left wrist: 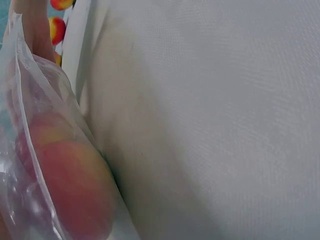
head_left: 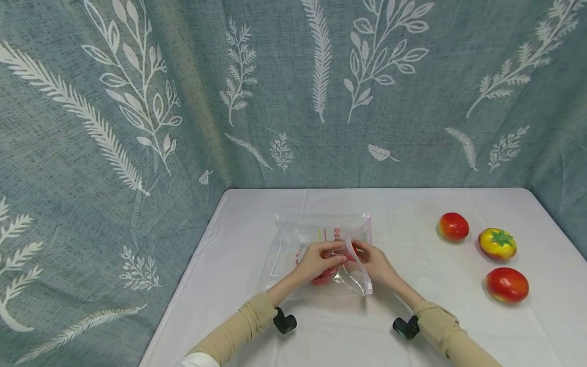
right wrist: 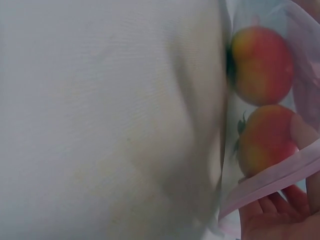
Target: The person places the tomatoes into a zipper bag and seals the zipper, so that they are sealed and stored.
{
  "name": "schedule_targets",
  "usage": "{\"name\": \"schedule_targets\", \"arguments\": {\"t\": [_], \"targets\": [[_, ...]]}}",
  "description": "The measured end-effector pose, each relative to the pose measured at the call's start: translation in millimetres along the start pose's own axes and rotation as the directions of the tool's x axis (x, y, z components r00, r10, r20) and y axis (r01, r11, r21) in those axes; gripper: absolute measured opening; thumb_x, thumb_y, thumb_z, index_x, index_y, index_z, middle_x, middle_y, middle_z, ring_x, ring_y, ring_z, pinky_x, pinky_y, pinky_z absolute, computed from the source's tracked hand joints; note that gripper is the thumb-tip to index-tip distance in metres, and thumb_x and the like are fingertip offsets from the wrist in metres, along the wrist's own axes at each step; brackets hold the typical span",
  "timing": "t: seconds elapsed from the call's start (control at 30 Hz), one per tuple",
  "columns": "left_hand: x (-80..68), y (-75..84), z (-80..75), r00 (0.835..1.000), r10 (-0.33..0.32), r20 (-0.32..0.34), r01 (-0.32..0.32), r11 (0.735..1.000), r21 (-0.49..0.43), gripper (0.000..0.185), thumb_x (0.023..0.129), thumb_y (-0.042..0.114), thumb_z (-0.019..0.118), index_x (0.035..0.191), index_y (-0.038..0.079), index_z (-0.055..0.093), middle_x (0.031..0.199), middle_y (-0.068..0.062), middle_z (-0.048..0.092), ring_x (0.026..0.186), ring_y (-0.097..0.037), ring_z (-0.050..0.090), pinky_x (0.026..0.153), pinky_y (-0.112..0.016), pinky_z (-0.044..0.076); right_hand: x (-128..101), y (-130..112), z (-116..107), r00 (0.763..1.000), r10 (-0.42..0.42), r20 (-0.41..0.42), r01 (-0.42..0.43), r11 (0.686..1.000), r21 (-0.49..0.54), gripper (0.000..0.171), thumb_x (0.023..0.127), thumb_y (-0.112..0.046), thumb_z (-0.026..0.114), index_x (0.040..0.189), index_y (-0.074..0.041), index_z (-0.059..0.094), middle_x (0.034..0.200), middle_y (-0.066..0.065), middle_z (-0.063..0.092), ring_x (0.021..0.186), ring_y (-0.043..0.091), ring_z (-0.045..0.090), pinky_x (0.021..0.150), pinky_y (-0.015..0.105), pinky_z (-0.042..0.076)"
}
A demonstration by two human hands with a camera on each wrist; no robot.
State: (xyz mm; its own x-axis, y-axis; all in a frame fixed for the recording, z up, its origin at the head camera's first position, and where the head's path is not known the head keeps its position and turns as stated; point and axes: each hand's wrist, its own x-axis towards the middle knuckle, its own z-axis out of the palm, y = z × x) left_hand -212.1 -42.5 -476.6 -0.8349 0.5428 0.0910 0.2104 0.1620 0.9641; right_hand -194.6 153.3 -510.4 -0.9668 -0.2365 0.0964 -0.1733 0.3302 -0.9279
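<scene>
On the table point(head_left: 339, 334): clear bag point(head_left: 291, 229), two tomatoes point(right wrist: 262, 65) showing through its side.
Left hand point(head_left: 316, 262): fingers pinch the bag's mouth.
Right hand point(head_left: 377, 265): seems, through cloudy plastic, to grip one tomato point(right wrist: 262, 145).
Work: apparently bagging; the next move likely calls for releasing that tomato without dragging the bag.
Print point(head_left: 337, 233): red lettering, too small to read.
Bag's right: three loose tomatoes point(head_left: 506, 284), well apart.

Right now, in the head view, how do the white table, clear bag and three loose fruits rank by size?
1. White table
2. Clear bag
3. Unranked: front red fruit, yellow fruit and back red fruit; close in size, and differing nearness makes their order unsure.
</scene>
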Motion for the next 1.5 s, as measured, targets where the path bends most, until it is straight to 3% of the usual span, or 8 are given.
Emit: {"name": "schedule_targets", "arguments": {"t": [0.23, 0.5, 0.77, 1.03, 1.27, 1.5], "targets": [[-0.8, 0.2, 0.5, 1.000, 0.012, 0.019, -0.011, 0.998, -0.061, 0.036, 0.087, 0.002, 0.066, 0.121, -0.006, 0.061, 0.067, -0.018, 0.058, 0.050, -0.006, 0.046, 0.050, -0.017, 0.040, 4.2, -0.9, 1.6, 1.000, -0.029, 0.010, 0.029, 1.000, -0.002, 0.055, 0.083, -0.004, 0.070, 0.128, 0.015, 0.046, 0.130, 0.038, 0.048, 0.115, 0.048, 0.053, 0.095, 0.045, 0.047], [-1.6, 0.3, 0.5, 0.999, 0.020, 0.025, -0.019, 0.999, -0.048, 0.035, 0.087, 0.004, 0.065, 0.121, -0.006, 0.061, 0.071, -0.026, 0.058, 0.052, -0.009, 0.047, 0.052, -0.018, 0.041, 5.4, -2.3, 2.2, 0.999, -0.042, 0.009, 0.042, 0.999, -0.015, 0.047, 0.082, -0.004, 0.071, 0.120, 0.014, 0.051, 0.124, 0.035, 0.054, 0.113, 0.047, 0.056, 0.095, 0.046, 0.047], [-1.8, -3.4, -1.2, 0.991, 0.126, 0.051, -0.122, 0.990, -0.069, 0.035, 0.088, 0.010, 0.066, 0.119, -0.006, 0.061, 0.064, -0.007, 0.056, 0.052, -0.005, 0.047, 0.050, -0.019, 0.042, 5.9, 3.9, 4.1, 0.999, -0.050, -0.009, 0.049, 0.993, -0.109, 0.048, 0.081, -0.006, 0.072, 0.120, 0.014, 0.052, 0.121, 0.032, 0.058, 0.110, 0.043, 0.059, 0.094, 0.046, 0.048], [-1.4, -2.1, 0.4, 0.999, 0.031, 0.037, -0.028, 0.996, -0.079, 0.036, 0.087, 0.001, 0.065, 0.121, -0.007, 0.060, 0.075, -0.023, 0.060, 0.053, -0.008, 0.048, 0.052, -0.018, 0.041, 3.2, 1.8, 4.9, 1.000, -0.024, -0.006, 0.023, 0.994, -0.103, 0.051, 0.082, -0.007, 0.071, 0.124, 0.013, 0.049, 0.125, 0.033, 0.055, 0.115, 0.045, 0.055, 0.096, 0.047, 0.046], [-2.4, -1.1, 0.1, 0.999, 0.014, 0.031, -0.011, 0.997, -0.081, 0.036, 0.087, 0.002, 0.065, 0.121, -0.006, 0.060, 0.080, -0.024, 0.062, 0.053, -0.008, 0.048, 0.052, -0.018, 0.042, 1.4, -0.3, 3.4, 0.999, -0.047, -0.005, 0.047, 0.997, -0.059, 0.052, 0.084, -0.005, 0.070, 0.125, 0.016, 0.048, 0.125, 0.035, 0.054, 0.116, 0.046, 0.055, 0.096, 0.047, 0.045], [-1.4, -4.2, -0.5, 0.999, 0.023, 0.031, -0.020, 0.996, -0.092, 0.037, 0.087, 0.001, 0.065, 0.122, -0.009, 0.059, 0.080, -0.028, 0.062, 0.053, -0.008, 0.048, 0.052, -0.018, 0.042, -1.2, -5.0, 0.1, 1.000, 0.000, -0.008, 0.000, 0.999, -0.043, 0.057, 0.085, -0.010, 0.070, 0.132, 0.011, 0.045, 0.131, 0.032, 0.051, 0.118, 0.043, 0.054, 0.097, 0.043, 0.046]]}}
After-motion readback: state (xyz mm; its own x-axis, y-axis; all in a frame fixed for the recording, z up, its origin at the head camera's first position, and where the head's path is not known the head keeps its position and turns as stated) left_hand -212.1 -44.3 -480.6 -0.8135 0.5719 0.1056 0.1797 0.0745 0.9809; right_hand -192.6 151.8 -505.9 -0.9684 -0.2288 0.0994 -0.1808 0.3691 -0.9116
